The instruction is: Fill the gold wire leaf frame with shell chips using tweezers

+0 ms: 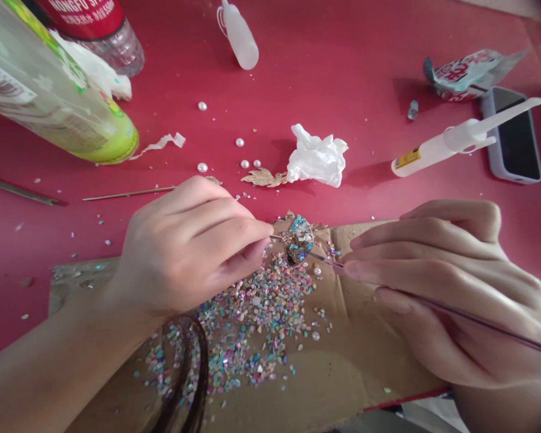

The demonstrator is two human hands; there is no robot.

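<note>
My left hand (193, 246) is closed, its thumb and finger pinching the thin gold stem of a small ornament (300, 240). The ornament is a gold-edged piece partly covered with turquoise, white and brown chips. In my right hand (455, 288) lies a slim tool with a dark purple handle (482, 325), held like a pen. Its fine tip touches or nearly touches the ornament's lower right edge; I cannot make out the tip's kind. Below the ornament, many coloured shell-like chips (252, 325) are spread over a cardboard sheet (369, 361).
Behind my hands are crumpled white tissue (318, 157), a gold leaf piece (264, 177) and several pearl beads (240, 142). Bottles (85, 114) stand at left. At right are a white nozzle bottle (437, 150), a phone (518, 144) and a wrapper (469, 75). Dark hair hangs at front.
</note>
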